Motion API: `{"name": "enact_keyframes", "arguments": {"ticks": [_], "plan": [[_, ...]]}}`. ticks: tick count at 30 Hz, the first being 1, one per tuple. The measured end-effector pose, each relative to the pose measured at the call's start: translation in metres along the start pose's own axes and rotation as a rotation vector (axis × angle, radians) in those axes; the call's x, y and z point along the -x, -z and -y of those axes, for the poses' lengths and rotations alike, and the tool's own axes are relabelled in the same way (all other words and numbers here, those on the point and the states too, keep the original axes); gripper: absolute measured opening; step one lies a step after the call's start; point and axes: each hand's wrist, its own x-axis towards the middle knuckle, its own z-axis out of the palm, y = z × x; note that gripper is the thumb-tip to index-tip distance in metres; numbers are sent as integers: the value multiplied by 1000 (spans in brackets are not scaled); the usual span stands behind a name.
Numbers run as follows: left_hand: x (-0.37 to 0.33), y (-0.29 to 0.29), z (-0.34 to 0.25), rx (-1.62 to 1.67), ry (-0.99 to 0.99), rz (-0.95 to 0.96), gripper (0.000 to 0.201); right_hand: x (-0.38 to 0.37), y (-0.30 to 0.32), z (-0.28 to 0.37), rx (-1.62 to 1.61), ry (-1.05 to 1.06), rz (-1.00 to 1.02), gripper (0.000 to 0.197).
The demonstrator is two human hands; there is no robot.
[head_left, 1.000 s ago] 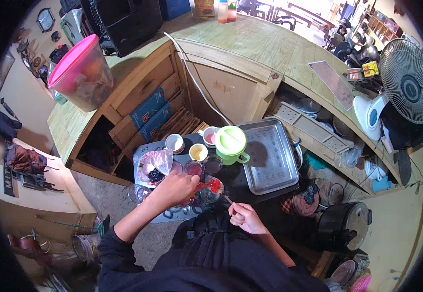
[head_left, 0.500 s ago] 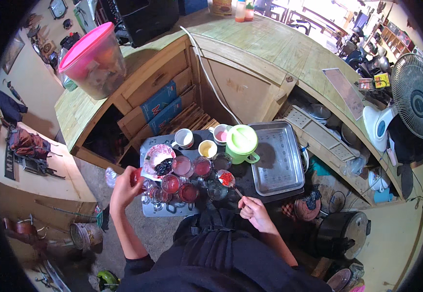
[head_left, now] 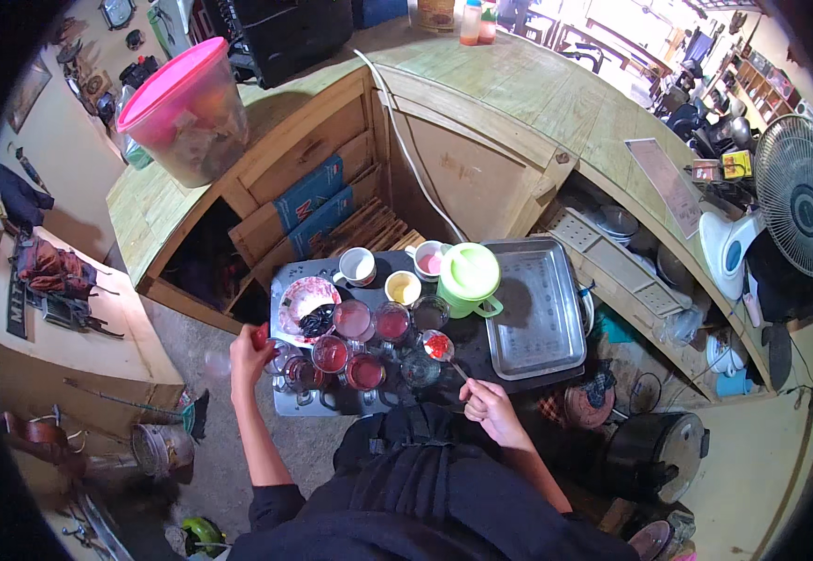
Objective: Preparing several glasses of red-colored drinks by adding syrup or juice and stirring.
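My right hand [head_left: 489, 411] grips the handle of a spoon [head_left: 461, 371], its bowl heaped with red bits [head_left: 437, 347] above the near glass mugs. At the table's left edge, my left hand [head_left: 250, 360] is closed on a small red thing, partly hidden by the fingers; a blurred clear part shows beside it. Several glass mugs stand between the hands, some with dark red contents [head_left: 364, 371], one with paler pink [head_left: 353, 320], and a clear one [head_left: 420, 367] under the spoon. Behind them is a pink-and-white bowl [head_left: 292, 297] with a black crumpled thing [head_left: 318, 320].
A lidded green pitcher [head_left: 469, 276] stands beside a metal tray [head_left: 537, 360] on the right. White mugs [head_left: 357, 268] and a cup with yellowish contents [head_left: 403, 287] are at the back. A wooden counter [head_left: 481, 84] curves around, carrying a pink-lidded tub [head_left: 187, 122] and a fan [head_left: 802, 201].
My left hand has shifted slightly right and down, and the clear part beside it has blurred. My right hand holds the loaded spoon in nearly the same place. The view has shifted a little.
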Motion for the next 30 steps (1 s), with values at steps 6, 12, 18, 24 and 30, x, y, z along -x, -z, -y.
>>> {"name": "enact_keyframes", "arguments": {"ticks": [6,12,18,24,30], "plan": [[-82,-23,-28,-249,-390,231,34,-3,2,-1,22,2,-6,28],[-109,-66,-7,-441,-322,487,105,-3,-8,1,62,-1,-27,28],[-14,-40,-111,357,-321,394,27,1,5,4,270,12,-137,30],[93,-68,-109,443,-184,848,27,-28,20,-4,934,94,-219,34],[127,-116,-89,332,-248,785,30,-45,-7,18,1409,30,-220,35]]}}
